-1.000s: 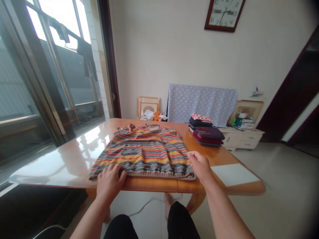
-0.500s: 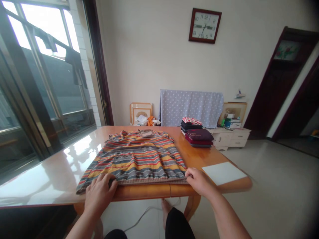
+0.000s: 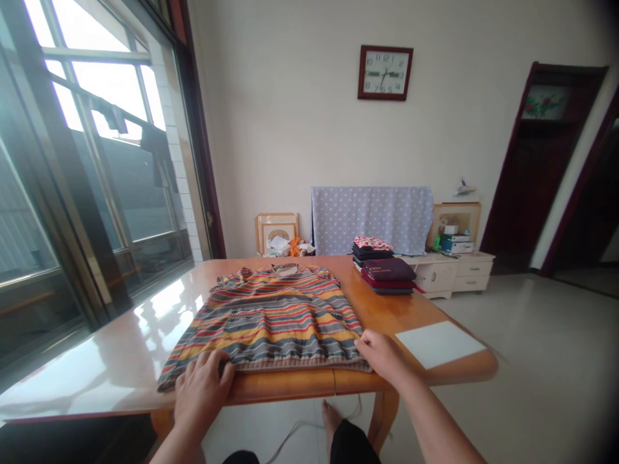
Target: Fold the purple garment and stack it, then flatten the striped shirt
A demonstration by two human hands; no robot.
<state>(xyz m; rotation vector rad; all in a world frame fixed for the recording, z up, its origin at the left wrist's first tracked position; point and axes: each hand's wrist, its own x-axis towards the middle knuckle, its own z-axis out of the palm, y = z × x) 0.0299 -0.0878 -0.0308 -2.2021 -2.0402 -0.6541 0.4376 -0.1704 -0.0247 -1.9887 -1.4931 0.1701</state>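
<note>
A shirt with grey, orange, red and white stripes lies spread flat on the wooden table, its neckline at the far side and its ribbed hem along the near edge. My left hand rests on the shirt's lower left part, fingers over the cloth and thumb held apart. At the lower right side, just above the hem corner, my right hand pinches the shirt's edge between thumb and bent fingers. Both fingertips' undersides are hidden.
Folded clothes are stacked at the table's far right. A white sheet lies near the right corner of the table. Behind stand framed pictures, a dotted cloth and a white cabinet.
The view has tilted up slightly. My right hand has shifted a little up the shirt's side from the hem corner. My left hand stays on the lower left part.
</note>
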